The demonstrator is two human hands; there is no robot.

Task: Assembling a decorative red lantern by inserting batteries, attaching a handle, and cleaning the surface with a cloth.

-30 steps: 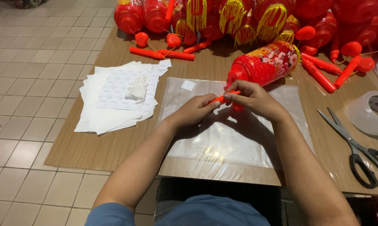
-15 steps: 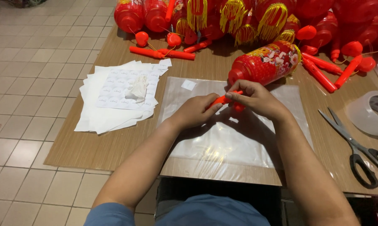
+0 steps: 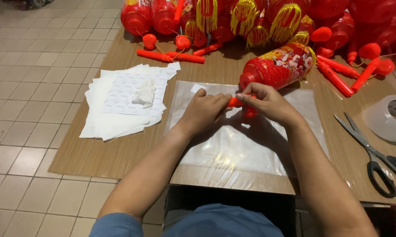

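My left hand point(image 3: 203, 110) and my right hand point(image 3: 268, 103) meet over a clear plastic sheet point(image 3: 246, 140) on a wooden board. Together they pinch a small red plastic stick piece point(image 3: 235, 102), most of it hidden by the fingers. A red bit point(image 3: 250, 112) shows under my right hand. Just beyond the fingers lies a red patterned lantern point(image 3: 279, 66) on its side, its dark end toward my hands.
White sticker sheets point(image 3: 119, 103) with a crumpled tissue point(image 3: 144, 93) lie at left. Red sticks point(image 3: 169, 55) and a heap of red lanterns with yellow tassels point(image 3: 250, 17) fill the back. Scissors point(image 3: 373, 153) and a tape roll point(image 3: 388, 118) sit at right.
Both hands have stayed over the plastic sheet, with only slight finger shifts on the red piece. Nothing else moved.
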